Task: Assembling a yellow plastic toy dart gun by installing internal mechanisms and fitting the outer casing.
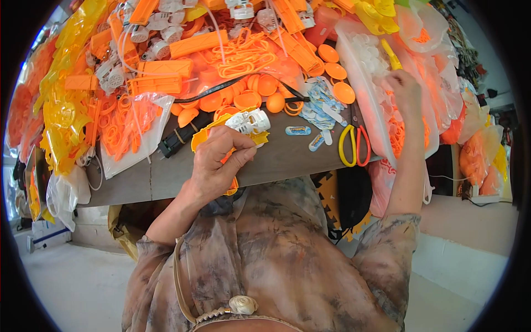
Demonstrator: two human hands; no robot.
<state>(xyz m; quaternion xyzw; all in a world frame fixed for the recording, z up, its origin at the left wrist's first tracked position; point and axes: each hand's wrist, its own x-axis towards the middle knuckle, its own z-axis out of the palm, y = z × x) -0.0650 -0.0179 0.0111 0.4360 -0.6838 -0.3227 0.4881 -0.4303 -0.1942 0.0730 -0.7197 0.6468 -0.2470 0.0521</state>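
Observation:
My left hand (221,160) is closed round a yellow plastic toy shell (202,138), held just above the near part of the table. A white plastic mechanism (250,121) with a round end sits in the shell. Part of the shell is covered by my fingers. On the right, my right hand (405,91) reaches into a long white tray (362,91), its fingers bent together among small translucent white parts (365,54). What those fingertips hold, if anything, is hidden. A yellow stick-like piece (391,54) lies just beyond them.
Orange cases (199,44), orange bands (243,55) and orange round cups (267,85) heap the table's far side. Blue-white stickers (323,102) and scissors with yellow and red handles (348,146) lie right of centre. A black plug adapter (177,141) is near my left hand.

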